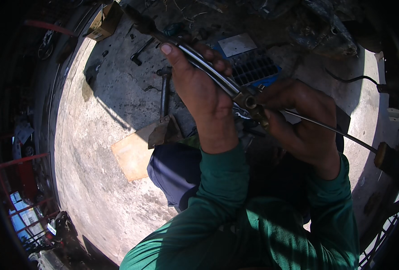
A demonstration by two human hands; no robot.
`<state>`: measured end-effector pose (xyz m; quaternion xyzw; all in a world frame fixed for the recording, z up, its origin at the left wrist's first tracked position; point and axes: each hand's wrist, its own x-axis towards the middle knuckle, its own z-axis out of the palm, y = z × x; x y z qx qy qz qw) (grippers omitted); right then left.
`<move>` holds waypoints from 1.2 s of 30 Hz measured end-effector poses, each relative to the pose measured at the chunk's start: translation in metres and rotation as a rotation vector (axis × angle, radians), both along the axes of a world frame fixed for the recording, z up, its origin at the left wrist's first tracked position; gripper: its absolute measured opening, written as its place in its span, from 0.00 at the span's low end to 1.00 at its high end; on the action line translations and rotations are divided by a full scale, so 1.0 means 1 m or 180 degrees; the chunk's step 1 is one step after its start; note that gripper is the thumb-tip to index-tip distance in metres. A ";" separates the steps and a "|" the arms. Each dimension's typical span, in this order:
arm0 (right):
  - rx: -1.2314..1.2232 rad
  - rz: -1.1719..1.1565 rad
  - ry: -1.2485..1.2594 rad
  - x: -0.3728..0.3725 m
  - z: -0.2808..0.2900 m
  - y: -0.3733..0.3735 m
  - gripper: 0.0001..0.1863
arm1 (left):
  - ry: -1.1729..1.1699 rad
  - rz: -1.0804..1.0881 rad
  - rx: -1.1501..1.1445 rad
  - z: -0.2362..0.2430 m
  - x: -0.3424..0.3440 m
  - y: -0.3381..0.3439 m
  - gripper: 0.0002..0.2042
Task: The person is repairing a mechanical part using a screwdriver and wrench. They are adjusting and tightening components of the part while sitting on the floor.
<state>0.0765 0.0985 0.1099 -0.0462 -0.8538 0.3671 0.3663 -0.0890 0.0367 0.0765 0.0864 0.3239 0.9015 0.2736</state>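
Under you, the grey concrete floor is part bright sun, part shade, and your green top fills the lower middle of the view, its sleeves reaching forward. A dark blue trouser leg shows below your left forearm. Your right hand is bent at the lower end of the long metal shaft, thumb and fingertips closed on the dark end fitting. Your left hand is wrapped around the bright middle of that metal shaft, thumb along one side and fingers curled over the other. The shaft is held up above the floor in front of you, slanting from the far left down toward your right hand, with a round opening facing you near its lower end. A thin metal rod runs from your right hand out to a brownish handle; you can't tell from here whether your fingers grip it. Beyond your hands sits a compartment tray, blue at the edge, with a pale plate beside it. Left of your left wrist lie a tan board and a hammer-like tool. An open cardboard box stands at the far left.
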 end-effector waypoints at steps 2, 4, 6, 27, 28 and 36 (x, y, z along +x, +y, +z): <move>-0.0018 0.0033 -0.0004 0.000 0.000 0.000 0.12 | -0.0029 0.0001 0.0010 0.000 0.000 -0.001 0.27; 0.0018 0.0003 0.0018 0.000 0.000 -0.001 0.12 | -0.0060 -0.0001 0.0024 0.000 0.000 0.000 0.26; 0.0025 -0.0009 0.0050 0.000 0.000 -0.001 0.12 | -0.0076 0.0020 0.0006 0.001 0.001 0.000 0.27; 0.0075 -0.0002 0.0026 0.001 -0.001 0.001 0.12 | -0.0051 -0.0006 0.0013 -0.001 0.002 0.002 0.25; 0.0058 0.0006 0.0017 0.001 -0.001 0.001 0.12 | -0.0043 0.0007 -0.0014 -0.001 0.002 0.002 0.25; 0.0049 -0.0049 0.0036 0.000 -0.002 0.002 0.12 | -0.0080 0.0002 0.0008 -0.002 0.001 0.004 0.25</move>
